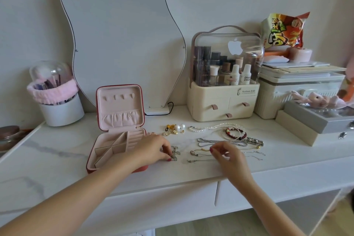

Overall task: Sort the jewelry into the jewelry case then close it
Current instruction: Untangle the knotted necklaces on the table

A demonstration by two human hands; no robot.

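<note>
A red jewelry case (107, 151) with a pink lining stands open on the white table, its compartments bare. To its right jewelry lies spread out: pearl and gold earrings (175, 129), a pearl necklace (212, 127), beaded bracelets (234, 133), a thick silver chain (216, 141) and thin chains (199, 154). My left hand (153, 148) lies beside the case, its fingertips pinching a small silver piece (175, 155) on the table. My right hand (229, 156) hovers over the thin chains with fingers curled; whether it grips one is unclear.
A wavy mirror (122, 34) leans on the wall behind the case. A brush holder (59, 109) stands at the left, a cosmetics organizer (225, 82) and stacked boxes (298, 90) at the right. A grey box (318, 120) sits near the right edge.
</note>
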